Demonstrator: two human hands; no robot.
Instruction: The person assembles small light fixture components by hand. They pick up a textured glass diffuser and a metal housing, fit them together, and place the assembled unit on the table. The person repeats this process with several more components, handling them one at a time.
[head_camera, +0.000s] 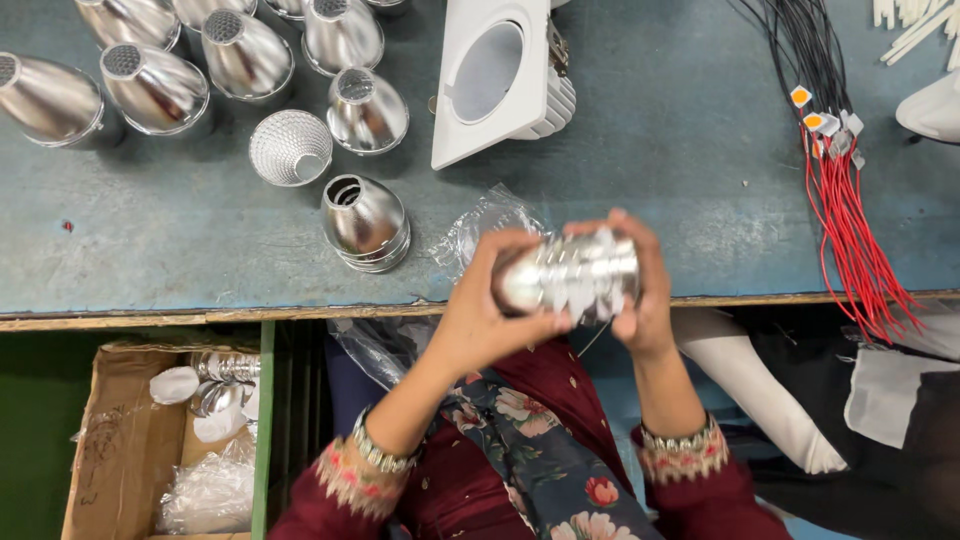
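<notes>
Both forearms rise from the bottom of the view, sleeves dark red with embroidered cuffs and bangles at the wrists. The left hand (490, 310) curls around the narrow end of a shiny silver cone-shaped metal reflector (568, 275), fingers wrapped and pressed on it; the right hand (640, 290) cups the wider end, its fingers bent over the top. The reflector lies sideways above the front edge of the grey-blue workbench (650, 150), its long axis running left to right, with white paper scraps clinging to it. A crumpled clear plastic wrapper (480, 225) lies just behind the hands. Below the bench at lower left, an open brown cardboard box (125, 440) holds wrapped reflectors and clear bags.
</notes>
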